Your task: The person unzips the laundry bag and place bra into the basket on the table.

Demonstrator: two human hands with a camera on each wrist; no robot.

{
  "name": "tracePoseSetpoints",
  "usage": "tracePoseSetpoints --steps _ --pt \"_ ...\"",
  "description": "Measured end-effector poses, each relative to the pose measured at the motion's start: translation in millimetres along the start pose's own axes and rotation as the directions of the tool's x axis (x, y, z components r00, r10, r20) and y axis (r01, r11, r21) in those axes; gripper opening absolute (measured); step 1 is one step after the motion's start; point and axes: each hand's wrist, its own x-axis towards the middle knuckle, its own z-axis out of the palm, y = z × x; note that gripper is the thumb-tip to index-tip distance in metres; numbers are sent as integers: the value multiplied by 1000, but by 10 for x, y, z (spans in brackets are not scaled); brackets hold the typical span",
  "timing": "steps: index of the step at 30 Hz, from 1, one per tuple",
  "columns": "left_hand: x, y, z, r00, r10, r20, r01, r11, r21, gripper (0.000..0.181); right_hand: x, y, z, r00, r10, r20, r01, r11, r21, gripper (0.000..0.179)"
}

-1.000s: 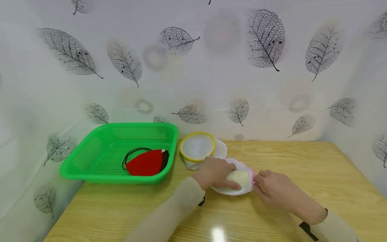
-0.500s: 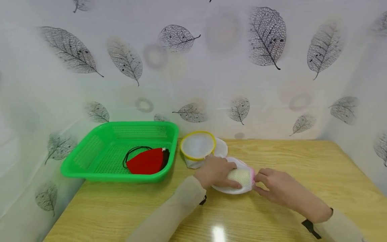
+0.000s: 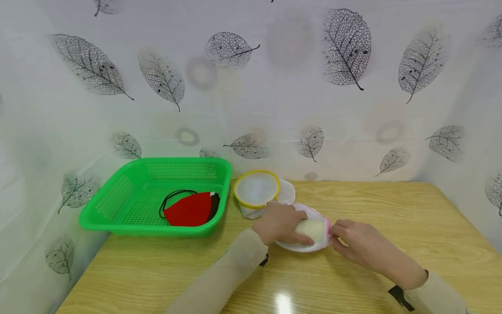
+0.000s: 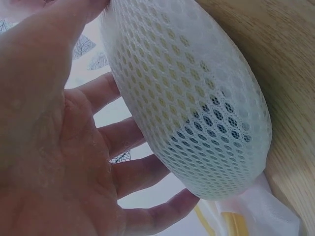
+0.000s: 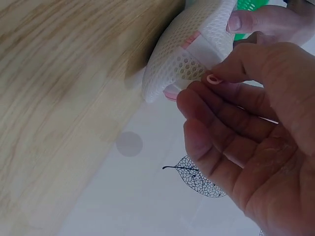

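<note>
A white mesh laundry bag with pink trim lies on the table. Through the mesh, the left wrist view shows pale yellow and dark contents. My left hand grips the bag from its left side, thumb and fingers spread around it. At the bag's right end, my right hand pinches a small pinkish zipper pull between thumb and forefinger. The other right fingers are loosely bent beneath. Part of the bag is hidden under the left hand.
A green plastic basket stands on the left, holding a red pouch with black cord. Behind my left hand sits a white mesh bag with a yellow rim. A leaf-printed curtain hangs behind the wooden table.
My right hand shifts only slightly at the bag's pink edge. My left hand, the bag and the basket stay where they were; the head view tilts a little.
</note>
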Motion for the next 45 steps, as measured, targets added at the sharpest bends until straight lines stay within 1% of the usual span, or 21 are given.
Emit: tracePoseSetpoints --steps 6,11,12,13,16,18,19,20,22,24,25,26,27,29,31,33,35,37,39,43,45 --pt "-12 38 -28 1000 -5 -12 5 1000 30 69 -11 76 -21 997 -54 -53 56 998 38 28" --pt "-11 82 -25 1000 -11 -9 11 999 48 69 9 129 -72 998 -25 -66 28 999 46 26" --pt "-7 83 -13 1000 -10 -10 10 999 49 69 14 134 -83 998 -20 -61 23 998 58 19" --pt "-1 80 3 1000 -6 -14 7 999 50 68 21 136 -95 998 -15 -53 19 997 72 20" --pt "25 40 50 999 22 -27 -21 998 56 66 55 137 -115 999 -25 -28 29 986 163 24" --pt "14 -5 76 996 60 -59 -58 998 35 62 80 133 -101 999 -49 -22 54 962 268 26" --pt "-4 -25 87 993 80 -88 -78 996 31 60 90 126 -87 998 -59 -18 61 944 325 33" --pt "-35 -40 99 987 99 -128 -96 995 31 58 99 118 -70 997 -70 -16 71 921 383 33" --pt "-129 -48 129 962 127 -242 -124 992 29 51 108 95 -24 996 -85 -7 78 868 490 33" --pt "-240 -31 169 920 141 -365 -143 989 22 43 118 60 14 997 -73 14 53 824 564 32" --pt "-294 -13 195 900 148 -410 -158 987 9 39 124 44 30 998 -62 25 36 814 580 31" --pt "-347 6 221 884 153 -442 -182 983 -24 35 131 28 43 998 -50 37 19 806 591 30" --pt "-394 25 247 873 161 -461 -213 975 -62 31 140 14 55 998 -35 51 -3 798 603 29" --pt "-463 55 295 863 171 -475 -261 957 -129 25 161 -14 74 997 -7 77 -42 785 618 27" --pt "-499 79 341 864 167 -475 -276 946 -168 26 180 -37 94 996 10 89 -64 775 628 25" --pt "-497 95 373 850 162 -502 -260 957 -131 25 196 -58 115 995 20 99 -80 758 647 24" --pt "-477 103 399 827 153 -541 -224 972 -67 23 211 -82 136 993 36 112 -101 743 662 22" --pt "-455 106 413 805 157 -573 -201 979 -15 21 219 -102 154 990 55 131 -129 731 670 21" --pt "-436 111 424 789 168 -591 -187 982 31 21 222 -119 168 986 76 148 -156 724 672 20" --pt "-421 124 439 777 184 -602 -177 982 72 19 211 -144 190 982 101 162 -184 722 667 19" --pt "-423 131 445 776 183 -603 -168 982 82 20 203 -153 199 980 105 169 -192 722 665 18"
